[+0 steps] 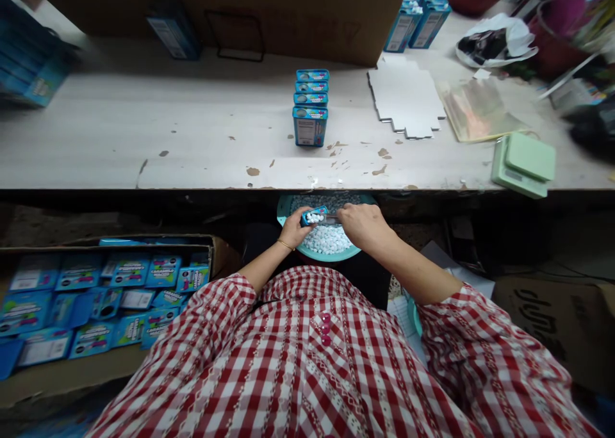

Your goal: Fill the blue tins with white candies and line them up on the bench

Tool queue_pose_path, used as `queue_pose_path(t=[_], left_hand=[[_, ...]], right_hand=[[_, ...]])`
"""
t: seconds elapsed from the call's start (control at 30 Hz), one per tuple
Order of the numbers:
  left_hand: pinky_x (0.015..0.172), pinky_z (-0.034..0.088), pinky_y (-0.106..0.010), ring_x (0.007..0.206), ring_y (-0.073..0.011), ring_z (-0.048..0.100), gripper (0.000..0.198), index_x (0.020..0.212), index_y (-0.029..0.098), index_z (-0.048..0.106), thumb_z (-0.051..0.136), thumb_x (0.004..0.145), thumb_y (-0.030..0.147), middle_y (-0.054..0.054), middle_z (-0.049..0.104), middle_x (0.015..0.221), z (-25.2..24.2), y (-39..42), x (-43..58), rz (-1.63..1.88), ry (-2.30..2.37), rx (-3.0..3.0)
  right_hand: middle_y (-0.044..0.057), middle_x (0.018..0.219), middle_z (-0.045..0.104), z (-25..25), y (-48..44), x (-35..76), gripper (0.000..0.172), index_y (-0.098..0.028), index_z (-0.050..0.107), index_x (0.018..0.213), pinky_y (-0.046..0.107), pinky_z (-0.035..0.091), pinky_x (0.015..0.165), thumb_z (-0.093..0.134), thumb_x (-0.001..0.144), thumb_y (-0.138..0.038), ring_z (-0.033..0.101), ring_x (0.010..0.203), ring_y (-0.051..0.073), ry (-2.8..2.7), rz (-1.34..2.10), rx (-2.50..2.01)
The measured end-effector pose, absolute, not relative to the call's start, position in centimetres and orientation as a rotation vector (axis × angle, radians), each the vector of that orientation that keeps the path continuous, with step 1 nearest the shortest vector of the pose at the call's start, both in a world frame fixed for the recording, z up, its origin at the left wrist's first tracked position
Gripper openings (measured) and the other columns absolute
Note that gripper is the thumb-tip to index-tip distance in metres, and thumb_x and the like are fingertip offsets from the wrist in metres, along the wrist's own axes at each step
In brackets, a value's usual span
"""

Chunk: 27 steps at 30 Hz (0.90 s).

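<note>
Below the table edge, on my lap, sits a teal bowl (287,206) full of small white pellets (327,239). My left hand (294,230) is closed on a small blue box (313,215) that lies open with white pellets in it, held over the bowl. My right hand (364,225) is closed beside the box, its fingers at the box's right end on a thin object I cannot make out. On the table above stands a row of several filled blue boxes (310,125).
A cardboard carton (211,252) at my left holds several blue boxes. On the table (144,137) lie flat white cardboard blanks (406,102), clear bags (478,108), a green scale (523,164), more blue boxes (417,22) at the back, and a big brown carton (288,12).
</note>
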<state>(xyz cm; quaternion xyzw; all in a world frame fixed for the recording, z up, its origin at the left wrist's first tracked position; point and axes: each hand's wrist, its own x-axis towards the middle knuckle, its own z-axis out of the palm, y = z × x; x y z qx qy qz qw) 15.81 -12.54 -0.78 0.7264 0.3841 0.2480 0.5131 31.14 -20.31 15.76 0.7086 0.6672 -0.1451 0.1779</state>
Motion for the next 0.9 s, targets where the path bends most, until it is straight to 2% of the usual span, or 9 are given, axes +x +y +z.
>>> queue_pose_path(t=[0.27, 0.43, 0.53, 0.67, 0.9], left_hand=[[0.091, 0.043, -0.035, 0.098, -0.0214, 0.059, 0.039, 0.099, 0.017, 0.061, 0.072, 0.062, 0.022, -0.007, 0.064, 0.102, -0.8, -12.6, 15.7, 0.662, 0.868, 1.710], [0.087, 0.046, -0.033, 0.093, -0.0192, 0.060, 0.042, 0.102, 0.016, 0.059, 0.073, 0.063, 0.024, -0.007, 0.064, 0.100, -1.2, -13.0, 15.2, 0.664, 0.836, 1.656], [0.089, 0.046, -0.035, 0.097, -0.0203, 0.060, 0.041, 0.104, 0.015, 0.058, 0.071, 0.066, 0.024, -0.009, 0.063, 0.105, -0.9, -13.2, 14.6, 0.692, 0.800, 1.708], [0.097, 0.040, -0.041, 0.106, -0.0225, 0.057, 0.037, 0.107, 0.017, 0.059, 0.068, 0.071, 0.023, -0.009, 0.063, 0.112, 0.3, -13.2, 13.9, 0.732, 0.744, 1.913], [0.092, 0.045, -0.037, 0.102, -0.0223, 0.059, 0.040, 0.108, 0.017, 0.059, 0.069, 0.070, 0.023, -0.009, 0.063, 0.110, 0.5, -12.2, 13.5, 0.724, 0.829, 1.953]], right_hand=[[0.015, 0.097, 0.064, 16.5, -20.9, 31.2, 0.034, -0.017, 0.064, 0.100, 0.028, 0.044, 0.070, 0.032, 0.089, -0.016, 0.064, 0.087, 0.022, 1.913, -0.400, 2.031], [0.009, 0.105, 0.064, 16.5, -22.6, 33.8, 0.038, -0.026, 0.061, 0.113, 0.027, 0.043, 0.070, 0.034, 0.087, -0.016, 0.063, 0.086, 0.019, 1.787, -0.388, 2.139], [0.007, 0.111, 0.063, 14.3, -24.1, 36.1, 0.040, -0.030, 0.059, 0.118, 0.027, 0.044, 0.072, 0.035, 0.087, -0.018, 0.062, 0.089, 0.019, 1.713, -0.397, 2.209], [0.007, 0.111, 0.064, 9.8, -25.6, 38.1, 0.039, -0.029, 0.062, 0.114, 0.028, 0.044, 0.074, 0.034, 0.088, -0.020, 0.062, 0.095, 0.021, 1.630, -0.543, 2.214], [0.010, 0.111, 0.064, 2.1, -24.5, 35.8, 0.044, -0.024, 0.061, 0.117, 0.029, 0.044, 0.079, 0.033, 0.085, -0.011, 0.061, 0.098, 0.020, 1.663, -0.728, 2.187]])
